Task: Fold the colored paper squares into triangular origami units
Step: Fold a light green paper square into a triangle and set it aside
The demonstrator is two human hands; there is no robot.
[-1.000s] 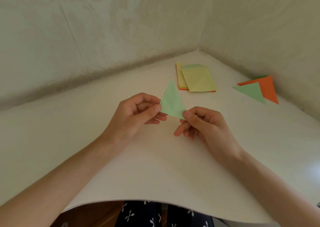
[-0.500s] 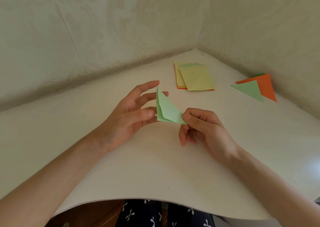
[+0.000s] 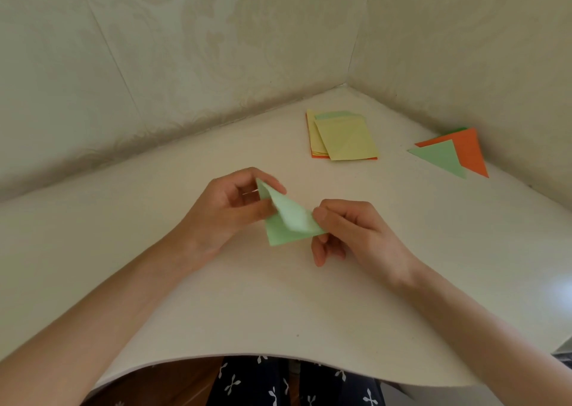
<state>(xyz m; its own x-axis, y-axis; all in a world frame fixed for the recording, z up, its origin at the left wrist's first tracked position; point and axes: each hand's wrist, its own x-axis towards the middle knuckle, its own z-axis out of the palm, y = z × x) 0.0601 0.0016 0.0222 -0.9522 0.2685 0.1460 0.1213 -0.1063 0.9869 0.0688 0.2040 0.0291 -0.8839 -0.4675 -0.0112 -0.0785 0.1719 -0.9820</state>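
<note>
Left hand (image 3: 223, 210) is back on the green paper (image 3: 291, 223). Half a second ago its fingers were splayed open beside it, and now they're curled round the paper's far-left end, with the thumb tucked against the fold. The paper has changed too. A second back it was a flat, upright triangle, and now it's puffed open like a pocket and tipped over, held just above the table (image 3: 278, 306).

Right hand (image 3: 356, 235) hasn't let go: thumb on top, pinching the right corner.

My guess is the layers are being opened up for the next fold, so this unit is only partway done. The stack of squares (image 3: 346, 139) sits further back. The finished green triangle (image 3: 439, 158) overlaps the orange triangle (image 3: 470, 151) by the right wall.
</note>
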